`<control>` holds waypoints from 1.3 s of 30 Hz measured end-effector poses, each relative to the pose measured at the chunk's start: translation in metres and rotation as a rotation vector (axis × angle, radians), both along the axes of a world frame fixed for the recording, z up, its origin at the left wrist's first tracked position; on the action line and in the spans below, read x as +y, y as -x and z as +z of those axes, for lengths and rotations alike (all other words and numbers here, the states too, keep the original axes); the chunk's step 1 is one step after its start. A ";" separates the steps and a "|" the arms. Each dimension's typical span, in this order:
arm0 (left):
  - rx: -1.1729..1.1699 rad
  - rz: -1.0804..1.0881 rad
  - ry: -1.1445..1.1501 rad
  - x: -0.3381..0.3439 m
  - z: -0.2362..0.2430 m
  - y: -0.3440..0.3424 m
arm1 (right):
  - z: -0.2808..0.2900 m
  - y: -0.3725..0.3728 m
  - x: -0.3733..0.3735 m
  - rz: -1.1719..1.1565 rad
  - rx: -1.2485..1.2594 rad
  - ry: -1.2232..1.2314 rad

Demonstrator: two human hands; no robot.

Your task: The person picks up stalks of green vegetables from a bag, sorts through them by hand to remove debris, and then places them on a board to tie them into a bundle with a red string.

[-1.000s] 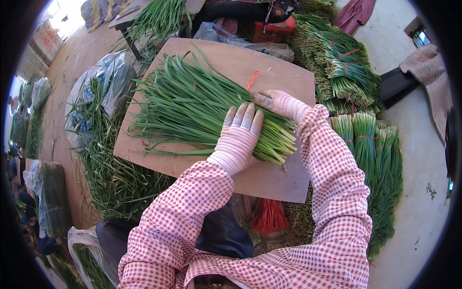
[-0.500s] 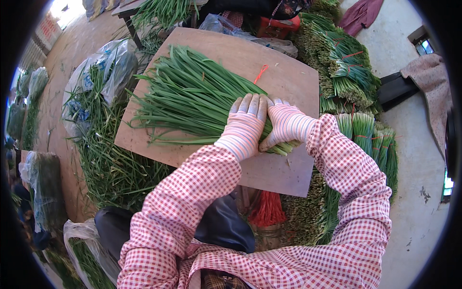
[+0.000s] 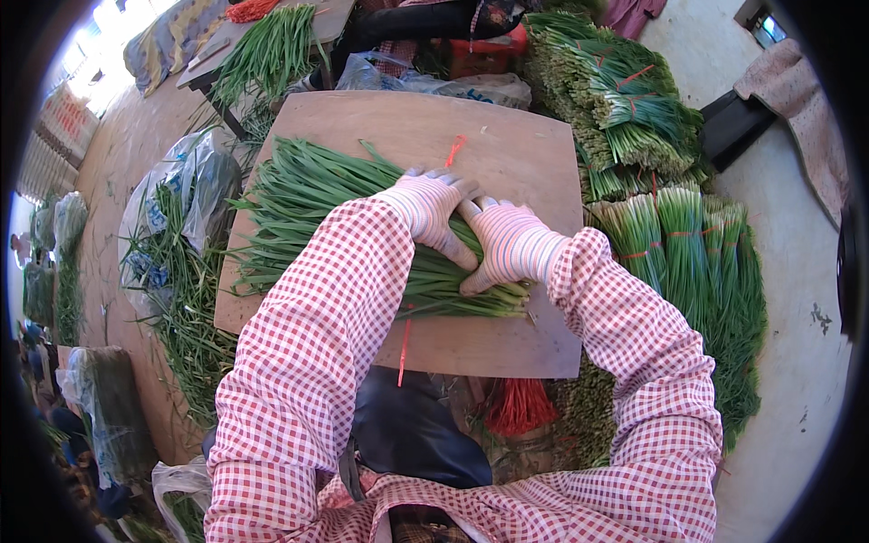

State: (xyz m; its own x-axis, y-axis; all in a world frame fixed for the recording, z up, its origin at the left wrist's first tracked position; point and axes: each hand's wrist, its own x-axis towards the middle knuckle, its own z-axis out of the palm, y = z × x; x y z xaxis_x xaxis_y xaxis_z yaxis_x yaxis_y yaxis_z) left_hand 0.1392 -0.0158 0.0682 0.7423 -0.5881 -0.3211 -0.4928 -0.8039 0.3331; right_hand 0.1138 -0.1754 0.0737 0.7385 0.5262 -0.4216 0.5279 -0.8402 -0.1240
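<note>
The left hand [image 3: 425, 206] and right hand [image 3: 510, 240] clasp the bundle of greens [image 3: 312, 190] beneath them on the counter [image 3: 525, 348], thumbs spread from fingers; its length runs crosswise, leaves leftward of the left hand, pale stem ends [image 3: 516, 297] nearest the right, a red tie [image 3: 455, 149] just beyond the left fingertips.

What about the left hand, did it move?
Yes, the left hand has moved forward, closer to the far edge of the board.
</note>
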 end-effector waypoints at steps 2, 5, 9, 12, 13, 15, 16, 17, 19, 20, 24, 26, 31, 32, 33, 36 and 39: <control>0.104 0.030 -0.101 -0.001 0.005 -0.005 | 0.005 0.000 -0.002 0.012 -0.011 -0.019; 0.122 0.054 -0.175 0.002 0.012 0.003 | 0.006 0.002 -0.004 0.020 0.001 -0.059; 0.057 0.074 -0.225 0.003 0.018 0.032 | -0.005 0.006 -0.014 0.027 -0.002 -0.181; -0.098 0.082 -0.203 0.007 0.005 0.039 | -0.003 0.003 -0.009 0.046 0.003 -0.150; -0.159 0.081 -0.178 0.010 0.000 0.038 | -0.002 0.002 -0.006 0.057 0.006 -0.137; -0.076 0.084 -0.175 0.007 0.002 0.034 | -0.001 0.003 -0.007 0.059 -0.013 -0.107; -0.034 0.086 -0.174 0.006 0.004 0.032 | -0.001 0.003 -0.008 0.060 -0.023 -0.093; -0.003 0.102 -0.181 0.004 0.007 0.032 | -0.005 -0.002 -0.014 0.074 0.069 -0.250; 0.063 0.122 -0.194 -0.002 0.014 0.035 | -0.021 -0.020 -0.042 0.088 0.250 -0.566; 0.049 0.128 -0.205 0.000 0.013 0.037 | -0.033 -0.034 -0.055 0.046 0.253 -0.566; 0.003 0.123 -0.198 0.003 0.009 0.039 | -0.049 -0.051 -0.098 -0.472 0.386 -0.864; 0.016 0.117 -0.215 0.001 0.011 0.038 | -0.049 -0.043 -0.102 -0.370 0.335 -0.794; 0.029 0.123 -0.232 0.001 0.013 0.038 | -0.060 -0.044 -0.091 -0.389 0.302 -0.759; 0.022 0.122 -0.231 0.001 0.012 0.038 | -0.058 -0.045 -0.090 -0.401 0.328 -0.708; 0.016 0.121 -0.230 0.000 0.011 0.038 | -0.056 -0.049 -0.089 -0.413 0.353 -0.657; 0.023 0.120 -0.217 0.002 0.011 0.037 | -0.053 -0.061 -0.086 -0.392 0.370 -0.542; 0.012 0.133 -0.206 0.002 0.010 0.038 | -0.051 -0.062 -0.088 -0.344 0.316 -0.536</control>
